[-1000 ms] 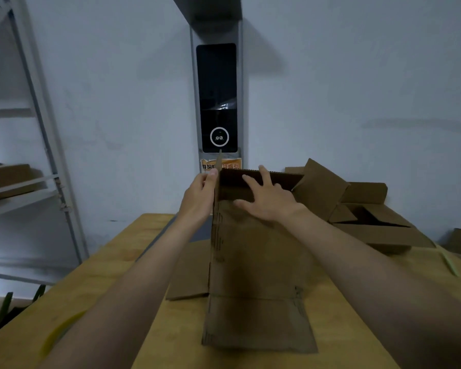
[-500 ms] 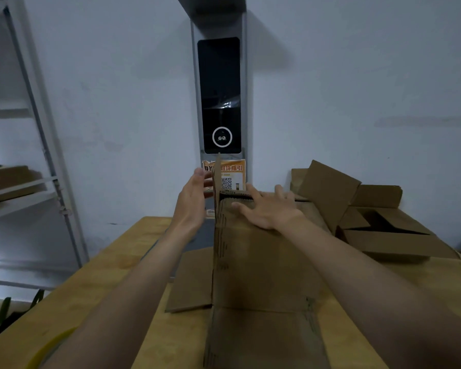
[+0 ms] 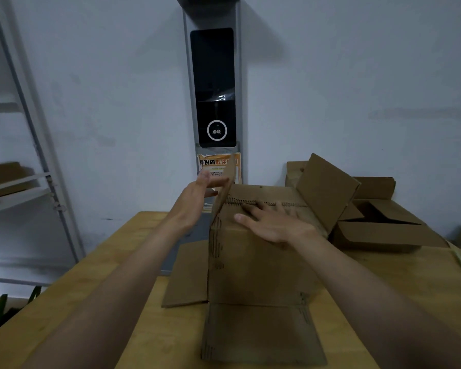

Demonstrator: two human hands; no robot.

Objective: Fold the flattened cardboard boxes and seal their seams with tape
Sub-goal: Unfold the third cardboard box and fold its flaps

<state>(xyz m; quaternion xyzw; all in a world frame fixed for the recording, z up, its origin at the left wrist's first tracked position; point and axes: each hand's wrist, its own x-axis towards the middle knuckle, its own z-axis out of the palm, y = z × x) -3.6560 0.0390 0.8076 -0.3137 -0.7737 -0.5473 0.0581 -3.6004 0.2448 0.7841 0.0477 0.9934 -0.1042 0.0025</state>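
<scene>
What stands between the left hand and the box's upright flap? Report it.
Nothing visible. The left hand is open beside the upright flap; the right hand lies flat on the box top.

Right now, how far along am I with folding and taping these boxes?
Done: one box stands opened up on the table. In hand: your right hand presses the top flaps down while your left hand, open, meets the upright side flap. Left: no tape shows on any seam, its lower flaps lie splayed, and a second box at the right sits with flaps open.
</scene>
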